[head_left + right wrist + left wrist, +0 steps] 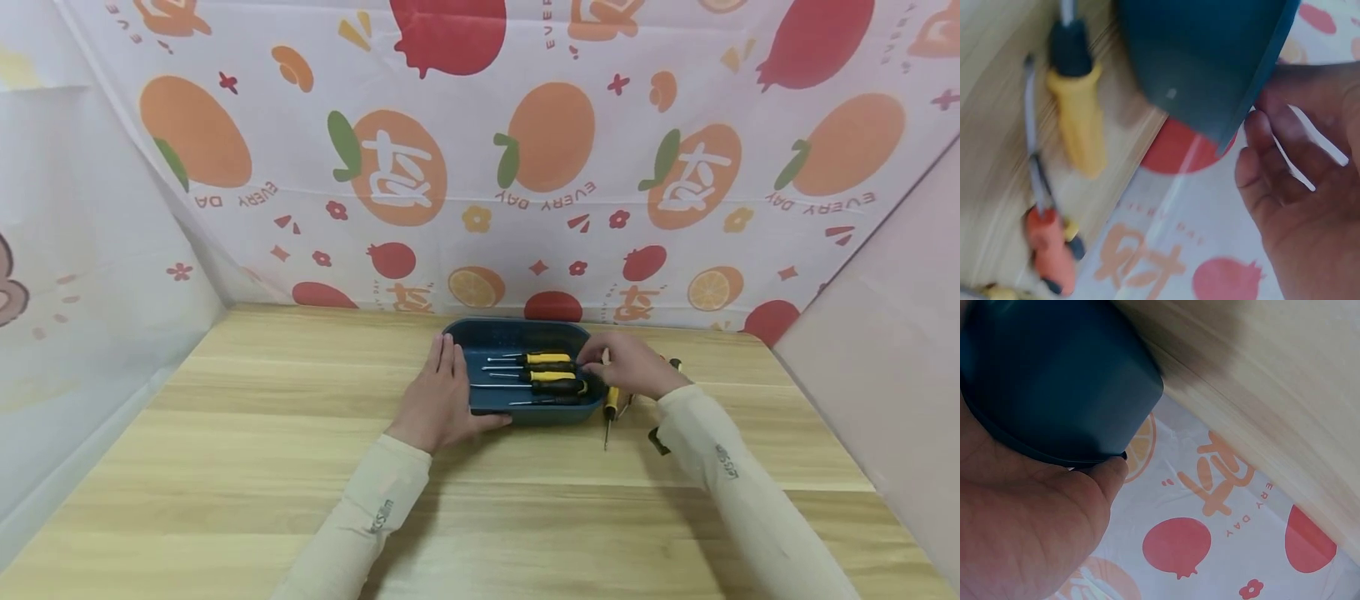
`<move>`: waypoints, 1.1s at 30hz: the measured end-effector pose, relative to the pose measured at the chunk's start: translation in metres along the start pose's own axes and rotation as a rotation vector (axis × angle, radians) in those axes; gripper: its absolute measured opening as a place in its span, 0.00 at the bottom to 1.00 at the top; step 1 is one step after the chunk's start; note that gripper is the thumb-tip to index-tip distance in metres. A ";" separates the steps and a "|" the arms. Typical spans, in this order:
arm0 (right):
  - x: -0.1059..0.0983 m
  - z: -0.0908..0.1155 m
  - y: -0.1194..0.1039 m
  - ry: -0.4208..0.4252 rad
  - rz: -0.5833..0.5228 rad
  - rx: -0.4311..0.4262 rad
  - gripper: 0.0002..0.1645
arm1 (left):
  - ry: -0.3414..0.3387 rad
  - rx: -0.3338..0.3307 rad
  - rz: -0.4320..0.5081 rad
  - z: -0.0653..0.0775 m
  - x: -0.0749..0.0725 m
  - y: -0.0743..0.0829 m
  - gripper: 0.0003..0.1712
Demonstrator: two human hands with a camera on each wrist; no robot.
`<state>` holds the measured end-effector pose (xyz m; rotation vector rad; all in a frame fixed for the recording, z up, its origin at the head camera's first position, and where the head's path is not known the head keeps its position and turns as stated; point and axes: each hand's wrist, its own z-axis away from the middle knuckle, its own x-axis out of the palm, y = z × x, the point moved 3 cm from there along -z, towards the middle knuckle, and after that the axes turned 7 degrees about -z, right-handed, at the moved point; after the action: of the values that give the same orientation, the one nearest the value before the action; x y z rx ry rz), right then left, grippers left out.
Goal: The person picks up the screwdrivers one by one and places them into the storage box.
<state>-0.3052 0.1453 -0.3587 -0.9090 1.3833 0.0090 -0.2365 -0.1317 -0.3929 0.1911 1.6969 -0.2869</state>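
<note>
Blue tray (547, 416) holds screwdrivers (555, 387) far on the counter (225, 467), your left hand (441, 402) bracing its left end straight-fingered, so let your right hand (628, 364), whose grip I cannot tell, align handles gently.

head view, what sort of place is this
Probably a makeshift tabletop workspace: a wood-grain table, a fruit-print sheet upright behind it, and a dark blue tray of screwdrivers.
</note>
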 end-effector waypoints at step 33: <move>-0.023 0.073 0.118 0.130 0.380 0.010 0.24 | 0.012 0.014 -0.037 -0.002 0.004 -0.001 0.76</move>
<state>-0.3097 0.2760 -0.4094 -0.6353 1.6591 0.2357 -0.2393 -0.1326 -0.3969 0.1723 1.7117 -0.3256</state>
